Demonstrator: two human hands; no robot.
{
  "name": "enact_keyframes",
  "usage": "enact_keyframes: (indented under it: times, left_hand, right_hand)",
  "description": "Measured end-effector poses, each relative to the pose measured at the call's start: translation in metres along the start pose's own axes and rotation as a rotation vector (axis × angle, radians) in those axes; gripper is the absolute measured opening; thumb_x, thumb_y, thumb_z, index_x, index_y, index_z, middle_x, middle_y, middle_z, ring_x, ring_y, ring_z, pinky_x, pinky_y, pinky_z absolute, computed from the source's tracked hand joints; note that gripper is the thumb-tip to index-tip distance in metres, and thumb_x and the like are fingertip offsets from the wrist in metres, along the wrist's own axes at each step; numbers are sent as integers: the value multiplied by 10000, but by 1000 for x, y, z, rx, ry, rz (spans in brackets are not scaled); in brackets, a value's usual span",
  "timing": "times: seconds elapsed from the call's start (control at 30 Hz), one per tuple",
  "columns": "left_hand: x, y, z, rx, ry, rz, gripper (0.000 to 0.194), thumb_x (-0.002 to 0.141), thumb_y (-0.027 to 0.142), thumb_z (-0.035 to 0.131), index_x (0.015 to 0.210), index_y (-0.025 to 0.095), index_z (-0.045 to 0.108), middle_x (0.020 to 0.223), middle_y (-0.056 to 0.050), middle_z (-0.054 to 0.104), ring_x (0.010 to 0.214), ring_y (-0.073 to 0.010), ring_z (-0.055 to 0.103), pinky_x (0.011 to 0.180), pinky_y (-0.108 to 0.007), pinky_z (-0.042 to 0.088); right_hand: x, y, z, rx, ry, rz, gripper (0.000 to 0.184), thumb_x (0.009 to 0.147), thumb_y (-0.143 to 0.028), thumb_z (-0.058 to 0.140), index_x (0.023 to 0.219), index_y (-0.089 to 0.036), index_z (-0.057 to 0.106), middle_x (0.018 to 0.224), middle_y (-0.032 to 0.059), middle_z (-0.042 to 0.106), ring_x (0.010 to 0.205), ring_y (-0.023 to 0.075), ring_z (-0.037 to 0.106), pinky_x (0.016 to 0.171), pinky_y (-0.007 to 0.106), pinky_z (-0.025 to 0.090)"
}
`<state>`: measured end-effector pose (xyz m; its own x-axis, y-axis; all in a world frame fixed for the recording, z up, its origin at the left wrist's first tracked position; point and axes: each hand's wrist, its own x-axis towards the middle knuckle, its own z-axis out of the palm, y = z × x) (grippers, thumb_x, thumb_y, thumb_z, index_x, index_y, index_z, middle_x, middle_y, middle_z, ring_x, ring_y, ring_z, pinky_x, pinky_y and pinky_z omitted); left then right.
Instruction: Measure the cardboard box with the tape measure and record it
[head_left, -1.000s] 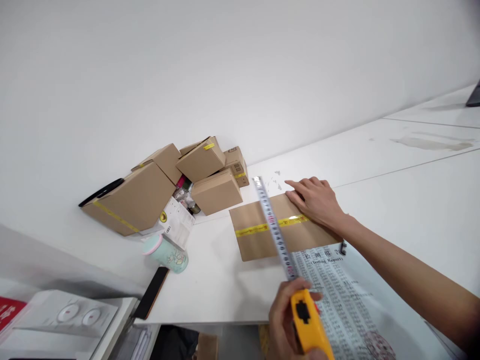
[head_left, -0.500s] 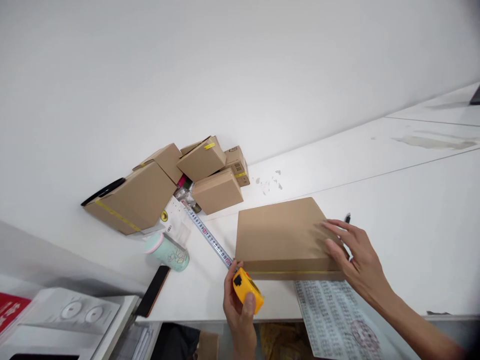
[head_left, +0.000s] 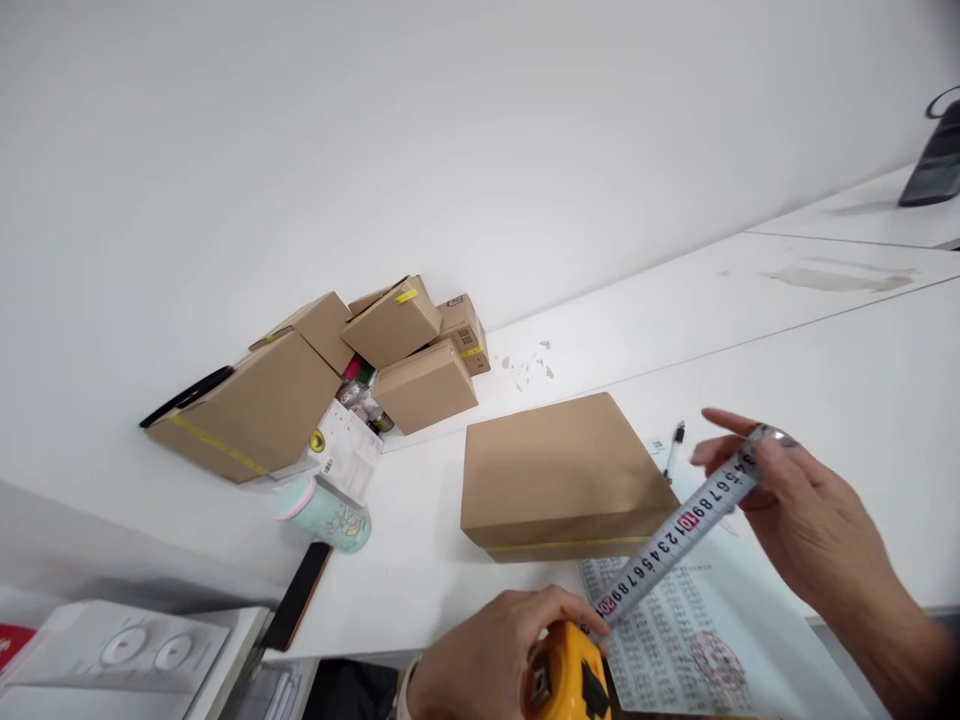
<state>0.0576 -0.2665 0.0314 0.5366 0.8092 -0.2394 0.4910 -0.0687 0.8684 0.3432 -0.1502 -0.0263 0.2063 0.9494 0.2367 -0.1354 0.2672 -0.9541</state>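
My left hand (head_left: 495, 650) is wrapped round the yellow case of a tape measure (head_left: 574, 675) at the lower edge of the view. From the case the silver blade (head_left: 667, 545) slants up to the right, its numbers facing me. My right hand (head_left: 814, 525) pinches the blade's free end between thumb and fingers. Just behind the blade a closed cardboard box (head_left: 562, 460), with a yellow strip along its near side, lies on the white table (head_left: 409, 590). Neither hand touches the box.
Several cardboard boxes (head_left: 390, 325) are piled against the wall at left. In front stand a mint-green cup (head_left: 334, 515) and a white printed card (head_left: 346, 455). A printed sheet (head_left: 675, 640) overhangs the table's front edge. A pen (head_left: 675, 445) lies right of the box.
The tape measure has swung from the box's left side to its front right. My right hand has left the box and taken the blade's end. My left hand has turned over and moved right.
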Motion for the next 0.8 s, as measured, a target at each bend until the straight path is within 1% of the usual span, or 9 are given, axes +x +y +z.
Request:
enact_keyframes:
  times: [0.07,0.13,0.2,0.3,0.43,0.5,0.6,0.73,0.8]
  left_hand:
    - [2,2,4,-31,86,-75,697,615,287,855,1282,275,656,1178,-87,700,1052,-306,683,914,-389,552]
    - [1,1,7,-77,182,-122,857,605,223,872,1404,307,574,1262,-103,655,1106,-309,672,968,-407,531]
    - [1,-3,10,-147,265,-84,1090,543,181,917,1513,328,443,1392,-127,571,1207,-327,624,1031,-432,493]
    - [4,-5,16,-217,337,30,1210,534,174,937,1571,332,335,1533,-150,441,1329,-353,529,1101,-480,430]
    - [7,3,21,-169,356,84,1166,570,167,926,1572,308,347,1510,-171,474,1304,-371,551,1092,-521,439]
    - [6,5,17,-135,447,126,1111,578,178,917,1553,282,394,1491,-179,495,1280,-376,567,1078,-517,460]
    - [3,-6,-4,-132,739,187,993,612,239,887,1507,245,456,1457,-181,521,1200,-357,610,975,-457,540]
    - [2,-54,-51,77,1216,78,762,766,354,761,1459,248,463,1399,-135,536,1170,-277,609,971,-392,521]
    - [3,-88,-69,286,1420,-64,612,793,396,705,1357,217,550,1432,-135,477,1288,-294,522,1067,-416,452]
  right_hand:
    - [-2,-4,-8,120,7,117,350,868,-599,631,829,-273,753,681,47,621,476,147,456,421,323,429]
    - [-9,-2,-13,151,-62,154,367,818,-601,694,704,-257,750,604,46,583,460,141,449,424,318,437]
    - [-21,1,-11,110,-233,129,333,808,-577,722,738,-256,783,672,60,638,528,161,535,473,314,485]
    - [-44,1,6,11,-505,65,254,844,-499,723,812,-257,795,819,63,697,628,172,612,530,297,514]
    - [-63,-5,32,-155,-597,-169,178,881,-407,706,824,-247,761,746,34,674,667,180,628,556,280,503]
    - [-64,-3,33,-217,-537,-263,140,907,-372,672,888,-259,751,776,38,689,676,183,632,470,251,449]
    - [-55,14,20,-315,-301,-305,146,950,-350,600,914,-272,718,848,42,707,717,188,637,429,241,412]
    - [-31,60,-8,-555,66,-238,197,968,-382,541,986,-260,696,890,47,699,671,176,611,466,257,440]
    - [-19,89,-20,-673,53,-256,268,968,-360,501,1111,-251,699,1001,73,701,715,188,620,519,283,478]
